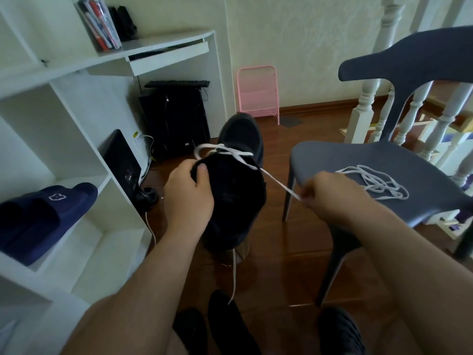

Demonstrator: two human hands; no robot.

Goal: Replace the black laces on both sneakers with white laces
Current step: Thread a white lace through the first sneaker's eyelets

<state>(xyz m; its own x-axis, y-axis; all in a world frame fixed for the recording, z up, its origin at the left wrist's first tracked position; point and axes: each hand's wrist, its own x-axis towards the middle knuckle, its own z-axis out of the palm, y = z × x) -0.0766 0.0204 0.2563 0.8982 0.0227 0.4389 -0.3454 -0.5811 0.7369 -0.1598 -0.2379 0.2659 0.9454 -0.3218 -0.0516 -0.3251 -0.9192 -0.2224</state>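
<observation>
A black sneaker (pixel 240 180) is held up in mid-air in front of me, toe pointing away. My left hand (pixel 188 194) grips its left side near the tongue, thumb on top. A white lace (pixel 230 153) crosses the eyelets near the toe and forms a loop on the left. My right hand (pixel 330 196) pinches one end of that lace and holds it taut to the right. The lace's other end (pixel 233 275) hangs down below the shoe. A second white lace (pixel 373 184) lies tangled on the grey chair seat (pixel 330 160).
White shelves (pixel 76 160) stand at the left, with navy slippers (pixel 43 219) on one shelf. Under the desk sit a black computer tower (pixel 174 119) and a monitor (pixel 120 160). A pink rack (pixel 258 90) leans on the wall. Dark footwear (pixel 230 326) lies on the wood floor below.
</observation>
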